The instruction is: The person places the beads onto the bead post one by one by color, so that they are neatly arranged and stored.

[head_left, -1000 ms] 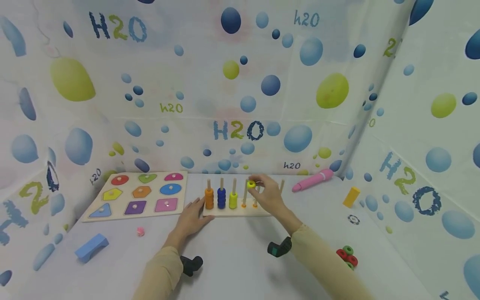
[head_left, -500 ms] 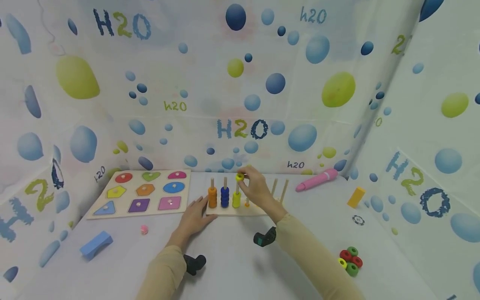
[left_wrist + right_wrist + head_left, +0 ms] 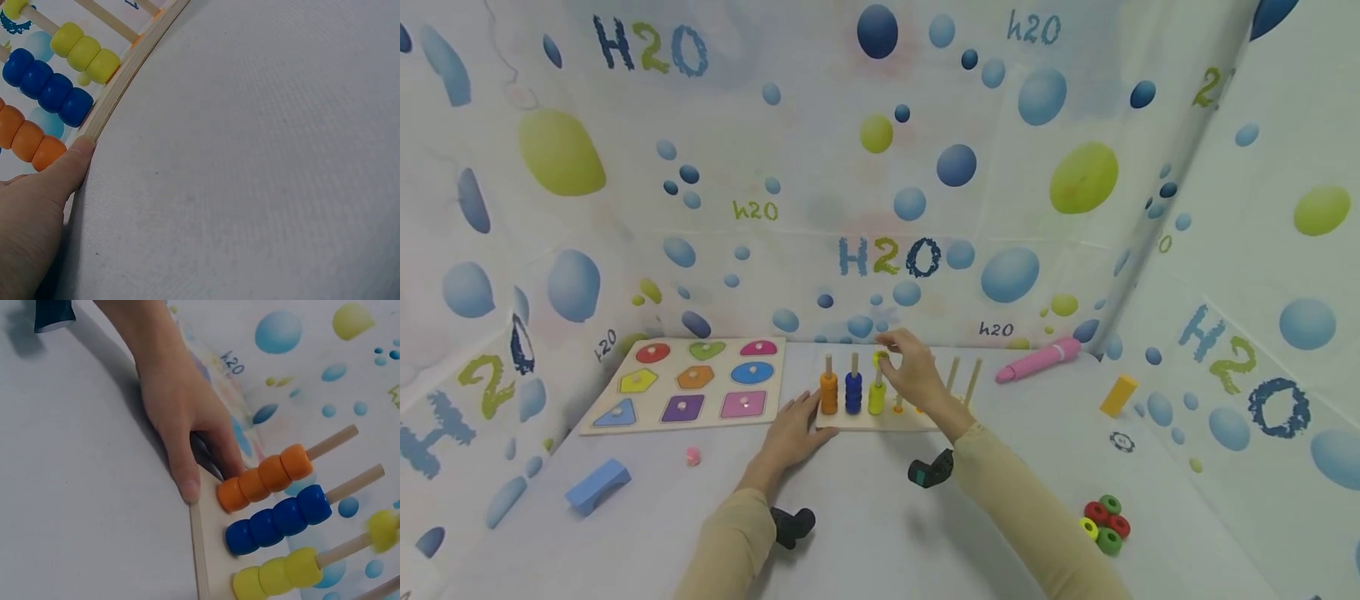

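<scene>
A wooden peg board [image 3: 917,421] carries orange rings [image 3: 828,393], blue rings [image 3: 853,392] and yellow rings [image 3: 877,398] on its three leftmost pegs. My left hand [image 3: 792,433] holds the board's left end, thumb [image 3: 80,149] on the front edge and fingers along the side. Over the yellow stack, another yellow ring [image 3: 382,531] sits around the upper part of the third peg, blurred and apart from the rings below. My right hand [image 3: 917,375] is at this peg's top, its thumb and forefinger parted beside the ring. The right wrist view does not show the right hand's fingers.
A shape puzzle board [image 3: 683,379] lies to the left, with a blue block [image 3: 598,487] and a small pink piece [image 3: 692,456] before it. On the right are a pink pen-like toy [image 3: 1039,361], a yellow block [image 3: 1118,396], a round chip [image 3: 1122,442] and loose rings [image 3: 1109,540].
My right hand has carried the yellow ring leftward to the third peg, and its fingers have loosened from it. The ring has sunk slightly on the peg. The left hand stays on the board.
</scene>
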A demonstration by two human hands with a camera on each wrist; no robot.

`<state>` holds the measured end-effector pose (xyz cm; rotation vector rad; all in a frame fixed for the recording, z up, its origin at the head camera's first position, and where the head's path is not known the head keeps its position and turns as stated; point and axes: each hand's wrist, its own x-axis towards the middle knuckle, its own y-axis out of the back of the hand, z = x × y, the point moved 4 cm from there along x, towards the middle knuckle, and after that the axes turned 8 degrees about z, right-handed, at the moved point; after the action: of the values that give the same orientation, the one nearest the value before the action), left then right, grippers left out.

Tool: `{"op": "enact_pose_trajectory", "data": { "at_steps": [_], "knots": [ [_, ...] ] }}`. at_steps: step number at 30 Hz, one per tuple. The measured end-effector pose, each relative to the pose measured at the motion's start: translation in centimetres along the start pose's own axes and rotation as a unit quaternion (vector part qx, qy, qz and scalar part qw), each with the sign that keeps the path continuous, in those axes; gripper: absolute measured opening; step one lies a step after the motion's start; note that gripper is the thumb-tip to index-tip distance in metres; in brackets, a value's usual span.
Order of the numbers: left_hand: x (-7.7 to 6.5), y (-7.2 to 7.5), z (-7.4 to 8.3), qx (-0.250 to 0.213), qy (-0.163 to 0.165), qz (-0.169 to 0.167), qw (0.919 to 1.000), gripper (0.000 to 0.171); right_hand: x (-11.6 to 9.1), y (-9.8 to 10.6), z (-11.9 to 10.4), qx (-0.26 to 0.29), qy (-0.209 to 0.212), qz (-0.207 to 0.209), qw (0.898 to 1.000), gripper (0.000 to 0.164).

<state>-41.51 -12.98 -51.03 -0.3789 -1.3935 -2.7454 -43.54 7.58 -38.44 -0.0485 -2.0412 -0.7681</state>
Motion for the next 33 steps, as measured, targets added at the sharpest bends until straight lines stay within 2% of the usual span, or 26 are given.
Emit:
{"op": "enact_pose_trajectory", "data": {
  "at_steps": [8,14,20,22,26,33],
  "knots": [
    [-0.1,-0.3,0.2,0.004,-0.008,-0.002,1.0000,0.083,-1.4,1.5,0.5,0.051,0.007,0.064,0.997,0.026],
    [-0.3,-0.5,0.1,0.002,-0.011,-0.006,0.9999,0.083,-3.7,2.7,1.0,0.046,0.012,0.053,0.997,0.024],
    [-0.3,-0.5,-0.1,0.004,-0.012,-0.013,0.9998,0.082,-6.6,5.5,2.5,0.051,0.012,0.026,0.998,0.026],
    [-0.2,-0.4,-0.1,0.002,-0.011,-0.013,0.9999,0.082,-7.5,6.6,3.2,0.050,-0.001,0.005,0.999,0.027],
    [0.0,-0.2,-0.1,0.002,-0.011,-0.010,0.9999,0.081,-9.4,9.3,4.6,0.043,-0.057,-0.030,0.997,0.030],
    [0.4,-0.2,-0.2,0.006,-0.014,-0.010,0.9998,0.081,-13.4,15.5,6.9,-0.003,-0.124,-0.060,0.990,0.030]
  ]
}}
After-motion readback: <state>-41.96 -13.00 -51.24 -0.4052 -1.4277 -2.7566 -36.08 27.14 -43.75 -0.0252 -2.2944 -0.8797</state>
